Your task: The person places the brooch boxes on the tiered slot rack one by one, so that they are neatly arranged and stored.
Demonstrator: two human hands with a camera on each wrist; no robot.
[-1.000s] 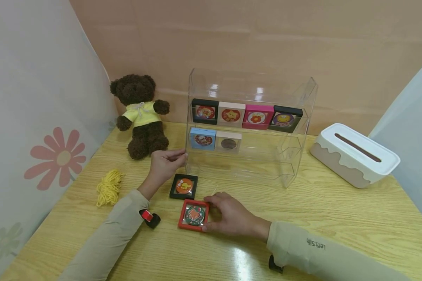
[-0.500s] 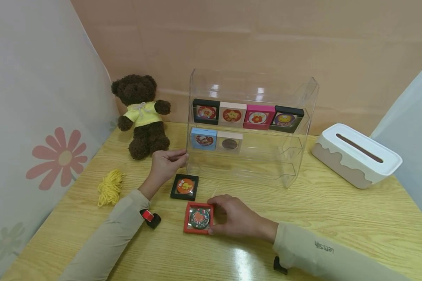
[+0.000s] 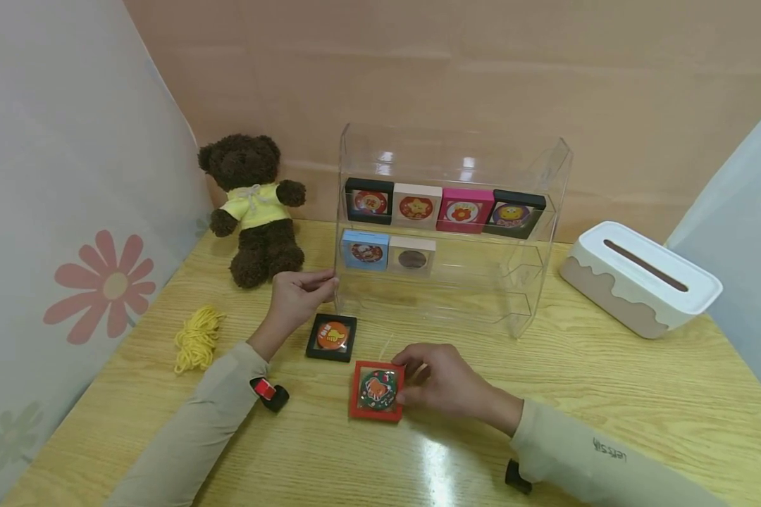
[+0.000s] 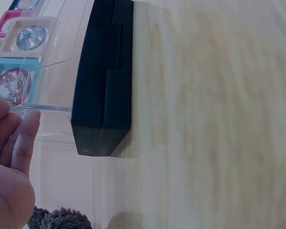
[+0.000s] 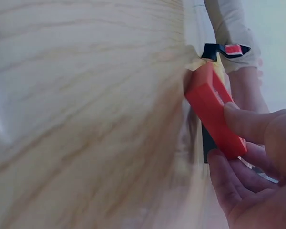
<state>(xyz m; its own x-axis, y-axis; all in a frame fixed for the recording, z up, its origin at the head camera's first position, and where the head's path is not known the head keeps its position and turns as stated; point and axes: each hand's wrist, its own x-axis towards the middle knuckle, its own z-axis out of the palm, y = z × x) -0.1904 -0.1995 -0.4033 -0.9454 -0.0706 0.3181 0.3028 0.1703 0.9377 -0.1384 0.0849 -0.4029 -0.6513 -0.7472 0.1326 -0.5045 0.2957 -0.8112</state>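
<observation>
My right hand point(image 3: 440, 380) pinches a red square display case point(image 3: 354, 394) by its right side; a round green badge shows inside. In the right wrist view the thumb lies on the front of the red case point(image 5: 212, 112) and fingers are behind it. My left hand point(image 3: 297, 296) pinches the left edge of a clear acrylic display rack point(image 3: 469, 282). A black display case point(image 3: 312, 345) with an orange badge lies on the table just below the left hand, and appears large as a black case point(image 4: 102, 90) in the left wrist view.
On the rack's upper tier several cases stand in a row, including a pink case point(image 3: 466, 225); below are a blue case point(image 3: 366, 236) and a beige case point(image 3: 412, 244). Around it are a teddy bear point(image 3: 260, 204), yellow yarn point(image 3: 198, 339) and a tissue box point(image 3: 647, 274).
The right hand has slid the red display case to the right, away from the black one, and its thumb now sits higher on the case. The left hand stays at the rack's edge.
</observation>
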